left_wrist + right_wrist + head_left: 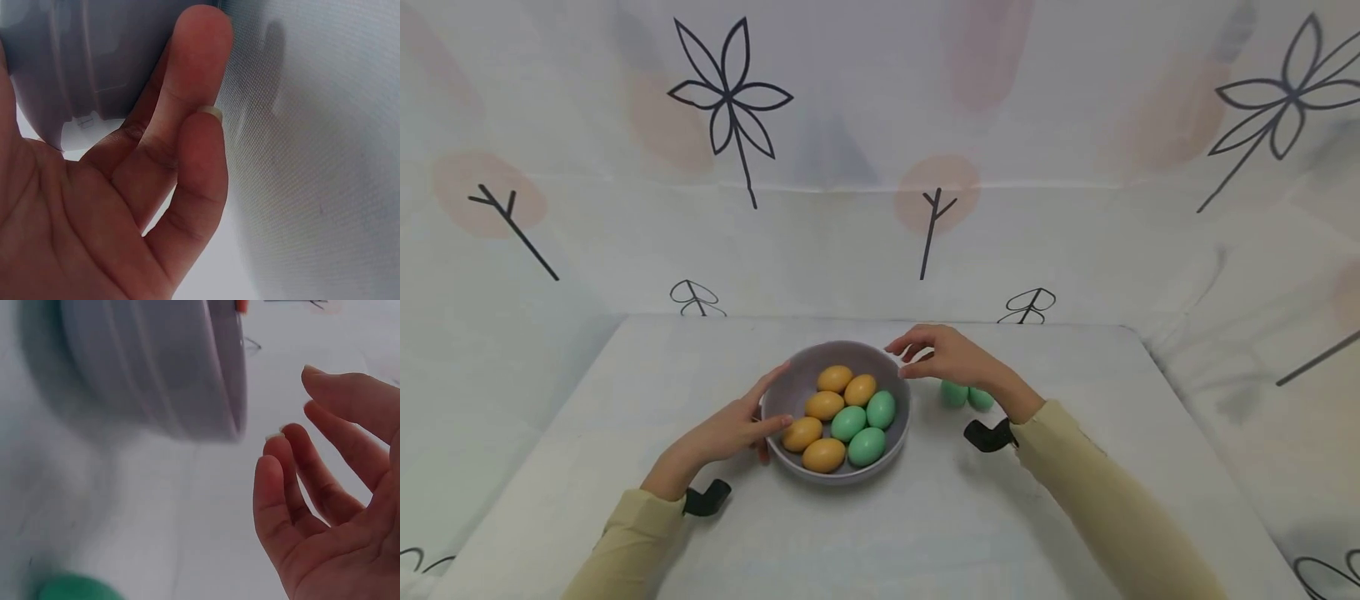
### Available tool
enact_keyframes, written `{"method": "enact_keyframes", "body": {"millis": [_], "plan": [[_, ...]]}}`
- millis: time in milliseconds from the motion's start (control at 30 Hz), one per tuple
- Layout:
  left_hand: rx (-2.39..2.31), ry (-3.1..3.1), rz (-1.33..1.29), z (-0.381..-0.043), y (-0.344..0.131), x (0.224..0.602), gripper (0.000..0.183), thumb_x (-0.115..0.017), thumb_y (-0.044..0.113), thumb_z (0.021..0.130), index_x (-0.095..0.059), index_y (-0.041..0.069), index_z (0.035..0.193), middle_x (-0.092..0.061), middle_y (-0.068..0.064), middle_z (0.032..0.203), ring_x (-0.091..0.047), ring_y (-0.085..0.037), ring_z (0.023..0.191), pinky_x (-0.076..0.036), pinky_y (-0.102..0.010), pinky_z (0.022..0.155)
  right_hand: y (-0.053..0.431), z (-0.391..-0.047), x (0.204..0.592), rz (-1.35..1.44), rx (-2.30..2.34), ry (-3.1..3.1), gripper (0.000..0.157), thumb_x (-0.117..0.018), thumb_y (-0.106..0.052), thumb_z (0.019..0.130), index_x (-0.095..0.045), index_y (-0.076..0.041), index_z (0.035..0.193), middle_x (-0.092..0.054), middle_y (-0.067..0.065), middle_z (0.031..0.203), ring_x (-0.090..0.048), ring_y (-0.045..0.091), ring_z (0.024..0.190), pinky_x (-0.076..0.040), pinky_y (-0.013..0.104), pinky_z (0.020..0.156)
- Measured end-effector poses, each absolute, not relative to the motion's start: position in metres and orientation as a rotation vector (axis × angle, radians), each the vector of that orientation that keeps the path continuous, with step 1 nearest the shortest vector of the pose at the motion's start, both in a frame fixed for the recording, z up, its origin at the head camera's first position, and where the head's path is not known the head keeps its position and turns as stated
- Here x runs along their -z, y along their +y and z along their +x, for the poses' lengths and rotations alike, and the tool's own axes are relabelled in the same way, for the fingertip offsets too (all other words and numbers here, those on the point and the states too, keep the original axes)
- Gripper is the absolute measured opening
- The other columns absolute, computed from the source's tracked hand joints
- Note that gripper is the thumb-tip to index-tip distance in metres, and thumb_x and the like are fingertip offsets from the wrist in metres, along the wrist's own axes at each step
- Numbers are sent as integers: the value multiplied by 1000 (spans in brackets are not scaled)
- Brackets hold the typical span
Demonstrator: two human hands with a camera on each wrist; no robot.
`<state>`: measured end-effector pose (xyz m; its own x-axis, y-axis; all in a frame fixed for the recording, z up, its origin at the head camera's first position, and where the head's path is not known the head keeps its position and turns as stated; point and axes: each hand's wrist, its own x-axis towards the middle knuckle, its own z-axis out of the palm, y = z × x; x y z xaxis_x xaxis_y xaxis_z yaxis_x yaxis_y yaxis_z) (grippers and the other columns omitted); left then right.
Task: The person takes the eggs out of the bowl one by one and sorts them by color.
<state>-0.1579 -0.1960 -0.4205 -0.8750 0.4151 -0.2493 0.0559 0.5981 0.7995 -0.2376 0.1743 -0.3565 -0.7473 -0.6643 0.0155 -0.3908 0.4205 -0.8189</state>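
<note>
A round grey-purple bowl (799,385) stands on the white table in the head view. Inside lie several yellow-orange eggs (824,406) and three green eggs (848,424). My left hand (730,430) grips the bowl's left side, thumb over the rim and other fingers against the outer wall; the left wrist view shows those fingers (200,69) curled below the wall. Just off the right rim hovers my right hand (951,354), its fingers loosely bent with nothing between them. The right wrist view shows a gap between its fingertips (270,472) and the bowl (169,369).
Two more green eggs (954,393) sit on the table right of the bowl, partly behind the right forearm. The white table (880,550) meets a pale cloth backdrop (842,242) with plant drawings. A dark wrist mount (988,436) juts from each wrist.
</note>
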Motion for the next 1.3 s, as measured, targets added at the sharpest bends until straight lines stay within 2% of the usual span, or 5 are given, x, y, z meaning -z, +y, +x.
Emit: {"method": "enact_keyframes", "body": {"millis": [167,500,733,1033,1300], "plan": [[-1201,2406,391,-158,-196,421,81,-60,45,99,-5,40,159,-65,-9,76,-65,-25,68,-42,-43,81,142,-240,353,-1032,1159,2277,37,-73,-13,91,-67,-4,126,-64,15,125,-61,22,107,-49,38,91],[-1180,2410,370,-158,-195,419,81,-59,47,99,-4,40,159,-66,-8,74,-64,-26,69,-42,-43,81,85,-246,357,-1093,982,2084,33,-73,-15,91,-70,-7,123,-69,4,120,-64,15,108,-47,31,93],[-1200,2398,377,-157,-195,417,80,-59,45,99,-5,39,159,-67,-9,73,-63,-27,70,-44,-41,77,70,-248,364,-1067,897,1932,22,-69,2,88,-74,-2,109,-69,3,114,-64,14,101,-48,28,90],[-1197,2392,379,-156,-195,415,80,-58,43,100,-5,39,159,-67,-9,73,-63,-27,71,-44,-41,77,67,-246,364,-1058,729,1946,34,-78,5,80,-76,-8,110,-72,-1,108,-63,16,106,-47,25,90],[-1204,2381,384,-157,-195,416,80,-58,43,100,-4,37,159,-67,-9,74,-64,-27,71,-45,-41,76,65,-245,371,-1093,550,1999,39,-82,-2,78,-77,-20,111,-66,-15,109,-55,7,105,-42,23,92]]}}
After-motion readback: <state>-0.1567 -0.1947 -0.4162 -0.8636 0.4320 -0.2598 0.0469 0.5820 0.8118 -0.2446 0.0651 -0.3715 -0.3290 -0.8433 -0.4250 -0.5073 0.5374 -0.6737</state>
